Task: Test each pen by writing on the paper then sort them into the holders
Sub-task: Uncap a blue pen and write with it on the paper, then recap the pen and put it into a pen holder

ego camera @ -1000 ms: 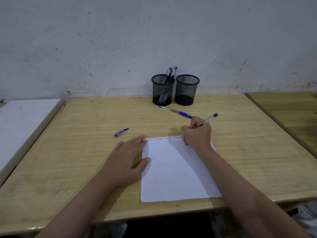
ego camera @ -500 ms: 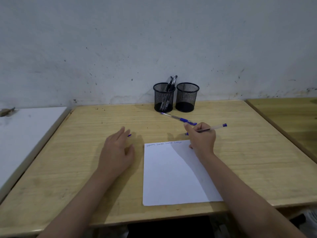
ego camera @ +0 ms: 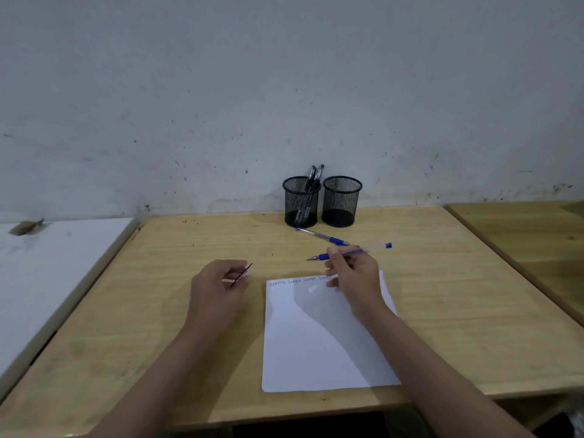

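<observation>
Above the paper [ego camera: 322,336], right hand [ego camera: 354,276] holds pen [ego camera: 349,251] crosswise, tip leftward.

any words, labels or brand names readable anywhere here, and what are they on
Handwriting along the top edge of the paper: several short scribbled groups in blue ink, too small and blurred to read as words; the right hand hides the end of the line.
Pens, in the hands or on the table: no legible print.
Mesh holders: no label visible.
Nothing else carries text.
</observation>
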The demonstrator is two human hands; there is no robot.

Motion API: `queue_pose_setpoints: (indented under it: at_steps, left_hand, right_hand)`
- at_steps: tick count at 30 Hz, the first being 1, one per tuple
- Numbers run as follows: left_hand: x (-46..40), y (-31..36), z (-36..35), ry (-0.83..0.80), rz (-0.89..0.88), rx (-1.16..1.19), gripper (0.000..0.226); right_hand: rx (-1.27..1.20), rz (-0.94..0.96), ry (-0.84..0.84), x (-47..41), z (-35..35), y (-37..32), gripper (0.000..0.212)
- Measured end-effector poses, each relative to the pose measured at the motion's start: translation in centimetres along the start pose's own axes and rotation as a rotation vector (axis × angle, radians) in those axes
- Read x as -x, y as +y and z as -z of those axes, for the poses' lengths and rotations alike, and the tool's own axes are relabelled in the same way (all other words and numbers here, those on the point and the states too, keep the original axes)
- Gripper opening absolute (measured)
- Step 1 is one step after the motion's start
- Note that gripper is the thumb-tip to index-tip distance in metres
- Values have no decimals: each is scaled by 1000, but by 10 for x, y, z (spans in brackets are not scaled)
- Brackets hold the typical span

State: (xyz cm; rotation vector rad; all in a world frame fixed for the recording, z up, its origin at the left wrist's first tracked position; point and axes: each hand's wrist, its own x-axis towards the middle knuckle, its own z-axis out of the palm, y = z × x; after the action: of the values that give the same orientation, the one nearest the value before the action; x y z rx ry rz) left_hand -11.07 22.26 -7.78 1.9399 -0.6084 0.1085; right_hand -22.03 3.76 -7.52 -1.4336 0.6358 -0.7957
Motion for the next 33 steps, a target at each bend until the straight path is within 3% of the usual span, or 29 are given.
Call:
queue_pose_setpoints:
  at_steps: [6,13,22,27,33]
  left_hand:
    - [6,37,-6,-42,-14,171,15]
    - [13,59,-1,-96,93,416,23]
    - [17,71,5,-127,48,451,24]
    - [20,80,7,-127,-8,424,36]
    - [28,91,11,-45,-60,366,37]
  right_hand:
    - [-184,-3,-149,20,-18,-26,19]
    - [-183,80,-183,27,-21,-45,17]
    - [-109,181,-285,37,-23,-49,10]
    - [-78,233,-373,41,-24,-54,10]
    - [-145,280,-408,45,-26,-59,17]
